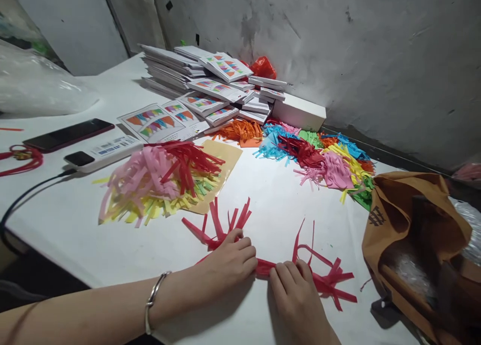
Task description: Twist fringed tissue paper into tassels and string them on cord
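Note:
A red tissue-paper tassel (264,268) lies stretched across the white table, with loose fringe strips fanned out at both ends. On its left half, my left hand (235,254) is closed with curled fingers. My right hand (295,287) grips the right half, its fingertips bent over the paper. A short flat band of red paper shows between the two hands; the parts under the fingers are hidden. Beyond my left hand is a pile of pink, red and yellow tassels (143,179) on a tan paper sheet (221,179).
Bunches of coloured tassels (308,154) run along the wall side. Stacked printed cards (214,89) and a white box (300,113) stand at the back. A phone (71,133) and a cabled white device (103,153) lie left. An open brown bag (406,199) is at right.

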A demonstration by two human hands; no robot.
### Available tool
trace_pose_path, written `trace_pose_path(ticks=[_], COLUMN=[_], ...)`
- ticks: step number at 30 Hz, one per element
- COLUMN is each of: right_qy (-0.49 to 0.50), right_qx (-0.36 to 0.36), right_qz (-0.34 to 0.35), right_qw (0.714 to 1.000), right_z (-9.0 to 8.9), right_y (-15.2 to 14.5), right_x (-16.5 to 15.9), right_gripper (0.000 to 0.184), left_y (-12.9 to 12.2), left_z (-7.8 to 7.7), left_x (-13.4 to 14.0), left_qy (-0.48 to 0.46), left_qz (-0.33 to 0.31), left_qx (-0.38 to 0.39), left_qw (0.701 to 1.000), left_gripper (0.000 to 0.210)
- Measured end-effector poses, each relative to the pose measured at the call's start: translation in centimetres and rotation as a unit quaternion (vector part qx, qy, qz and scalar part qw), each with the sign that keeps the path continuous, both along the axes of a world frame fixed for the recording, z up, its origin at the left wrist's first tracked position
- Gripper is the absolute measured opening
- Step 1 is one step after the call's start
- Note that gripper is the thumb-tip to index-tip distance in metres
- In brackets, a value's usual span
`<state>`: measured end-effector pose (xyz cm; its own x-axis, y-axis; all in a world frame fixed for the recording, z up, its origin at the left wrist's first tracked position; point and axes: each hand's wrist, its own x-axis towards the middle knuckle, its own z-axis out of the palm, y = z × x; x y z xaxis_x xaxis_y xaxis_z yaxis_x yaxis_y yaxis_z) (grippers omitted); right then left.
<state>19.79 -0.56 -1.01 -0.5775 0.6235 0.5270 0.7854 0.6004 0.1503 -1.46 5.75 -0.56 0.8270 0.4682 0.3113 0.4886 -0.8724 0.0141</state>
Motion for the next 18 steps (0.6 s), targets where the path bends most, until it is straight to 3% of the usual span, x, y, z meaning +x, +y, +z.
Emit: trace_pose_path(ticks=[6,15,18], right_qy=[0.019,0.047,0.049], right_qx=[-0.028,0.029,0.031], right_qz=[-0.019,-0.001,0.006], right_qw=[0.999,0.998,0.998], right_z=[0.0,0.0,0.0], right_y=[-0.2,-0.3,-0.6], right_x=[-0.3,0.4,1.3], right_gripper=[0.029,0.030,0.033], left_y=[-0.3,-0.3,-0.4], left_z=[0.2,2.1,1.8], left_x=[-0.1,-0.7,-0.9], left_qy=[-0.016,-0.004,0.003], left_qz=[0.006,-0.016,-0.018], left_qx=[-0.036,-0.050,-0.034], left_qw=[0.999,0.999,0.999], left_gripper=[0.018,0.019,0.019])
